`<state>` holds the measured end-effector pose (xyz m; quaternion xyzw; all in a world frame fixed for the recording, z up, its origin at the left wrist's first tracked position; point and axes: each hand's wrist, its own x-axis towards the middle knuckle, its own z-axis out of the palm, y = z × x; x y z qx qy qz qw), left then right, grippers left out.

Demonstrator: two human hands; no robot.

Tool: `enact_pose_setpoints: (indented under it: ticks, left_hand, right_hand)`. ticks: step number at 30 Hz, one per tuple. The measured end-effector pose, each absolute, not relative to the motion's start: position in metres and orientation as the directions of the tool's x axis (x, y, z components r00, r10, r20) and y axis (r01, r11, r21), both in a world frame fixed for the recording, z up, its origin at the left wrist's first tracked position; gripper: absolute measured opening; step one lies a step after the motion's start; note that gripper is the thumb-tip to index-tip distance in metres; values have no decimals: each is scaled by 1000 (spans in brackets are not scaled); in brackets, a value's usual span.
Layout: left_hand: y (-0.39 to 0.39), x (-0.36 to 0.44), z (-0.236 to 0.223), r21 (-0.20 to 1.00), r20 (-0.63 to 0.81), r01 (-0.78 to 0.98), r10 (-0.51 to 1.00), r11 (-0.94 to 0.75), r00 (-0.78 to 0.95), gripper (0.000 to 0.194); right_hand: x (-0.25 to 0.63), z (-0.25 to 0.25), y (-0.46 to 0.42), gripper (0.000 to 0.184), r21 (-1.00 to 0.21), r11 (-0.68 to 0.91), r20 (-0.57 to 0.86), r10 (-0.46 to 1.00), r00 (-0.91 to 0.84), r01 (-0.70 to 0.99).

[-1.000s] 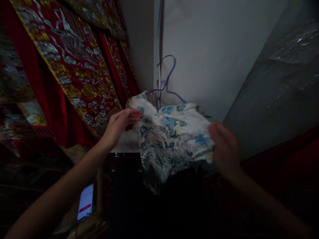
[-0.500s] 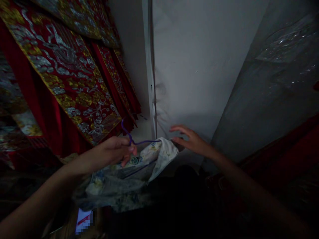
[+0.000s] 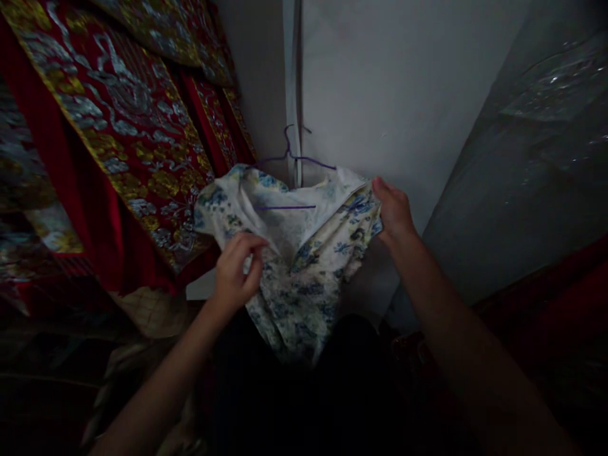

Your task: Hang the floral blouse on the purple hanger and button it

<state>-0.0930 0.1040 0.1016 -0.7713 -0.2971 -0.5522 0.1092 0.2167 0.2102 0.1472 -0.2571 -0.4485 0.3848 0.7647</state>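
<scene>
A short-sleeved white blouse [image 3: 308, 291] with blue and yellow flowers spreads out before me, its V-neck facing me. Inside its shoulders sits a purple hanger [image 3: 287, 155]; the hook rises above the collar, and the lower bar crosses the neck opening. At the blouse's right sleeve, my right hand [image 3: 396, 212] is closed, thumb on top, gripping the cloth. My left hand [image 3: 240, 269] is over the left front, fingers curled and pinched at the neckline edge. Whether the hook hangs on anything, I cannot make out.
Red garments with gold and silver embroidery [image 3: 142, 126] hang at the left. Behind the blouse stands a pale wall panel [image 3: 380, 95] with a vertical strip [image 3: 292, 63]. Clear plastic sheeting [image 3: 546, 114] covers the right side. My dark-clad knees lie below.
My left hand has let go of the hanger's neck and moved down to the neckline. My right hand has taken hold of the sleeve. The blouse has risen and opened out.
</scene>
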Motion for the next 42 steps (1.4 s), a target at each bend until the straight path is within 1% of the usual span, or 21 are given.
enact_pose_setpoints:
  ticks: [2, 3, 4, 5, 7, 9, 11, 13, 16, 17, 18, 19, 21, 22, 24, 28, 32, 34, 37, 39, 42]
  left_hand:
    - [107, -76, 69, 363, 762, 559, 583, -746, 282, 37]
    - [111, -68, 52, 473, 655, 551, 693, -687, 302, 44]
    - [116, -61, 35, 548, 548, 559, 772, -623, 323, 47]
    - [122, -56, 20, 583, 462, 583, 821, -567, 336, 45]
    - [131, -48, -8, 590, 371, 637, 867, -496, 332, 30]
    - [134, -43, -32, 586, 336, 671, 890, -453, 308, 16]
    - [128, -39, -51, 608, 312, 667, 902, -430, 298, 13]
    - [115, -35, -67, 646, 315, 633, 904, -427, 289, 15]
    - [91, -29, -80, 734, 365, 526, 903, -429, 227, 16]
    - [84, -27, -82, 760, 372, 494, 906, -422, 201, 15]
    - [79, -25, -82, 781, 369, 469, 911, -413, 187, 14]
    - [75, -25, -81, 795, 357, 451, 914, -405, 192, 13]
    - [70, -24, -76, 808, 329, 426, 912, -407, 247, 9]
    - [69, -24, -73, 810, 320, 415, 905, -415, 279, 8]
    - [68, -23, -68, 813, 326, 393, 895, -429, 303, 14]
    - [66, -18, -64, 831, 374, 369, 909, -417, 185, 22]
    - [62, -8, -68, 851, 399, 334, 912, -405, 91, 19]
    - [60, -3, -75, 885, 401, 266, 916, -382, -17, 18]
    - [60, 2, -87, 927, 366, 169, 908, -335, -204, 14]
    - [62, 2, -92, 929, 347, 199, 921, -312, -177, 10]
    - [63, -4, -90, 898, 337, 313, 941, -310, -36, 11]
  right_hand:
    - [222, 132, 200, 24, -724, 593, 483, 801, 354, -354]
    - [224, 121, 193, 28, -726, 591, 471, 800, 372, -352]
    - [225, 109, 187, 32, -733, 582, 450, 803, 391, -353]
    - [226, 96, 182, 36, -742, 568, 420, 808, 412, -356]
    - [227, 74, 179, 42, -765, 529, 348, 820, 455, -368]
    - [230, 58, 184, 43, -781, 506, 300, 818, 491, -366]
    - [232, 48, 192, 41, -791, 524, 310, 787, 533, -314]
    - [230, 40, 194, 36, -801, 572, 364, 701, 613, -178]
    - [212, 12, 171, 37, -801, 594, 432, 487, 759, 75]
    - [201, -3, 156, 38, -807, 579, 428, 432, 794, 120]
    - [188, -22, 140, 37, -823, 559, 402, 440, 803, 105]
    - [173, -41, 123, 31, -845, 532, 367, 498, 785, 57]
    - [144, -81, 94, 19, -911, 406, 278, 729, 626, -69]
    - [131, -98, 84, 19, -936, 335, 238, 832, 501, -112]
    - [113, -121, 74, 22, -957, 260, 207, 925, 318, -132]
    - [105, -125, 80, 30, -968, 242, 223, 948, 229, -60]
    - [112, -111, 81, 21, -970, 237, 224, 961, 160, -61]
    - [114, -108, 76, 15, -967, 251, 243, 959, 148, -36]
    - [115, -107, 70, 21, -966, 260, 258, 953, 157, 12]
    - [117, -107, 70, 23, -967, 256, 255, 951, 177, 22]
    - [120, -107, 73, 20, -972, 234, 232, 961, 152, 2]
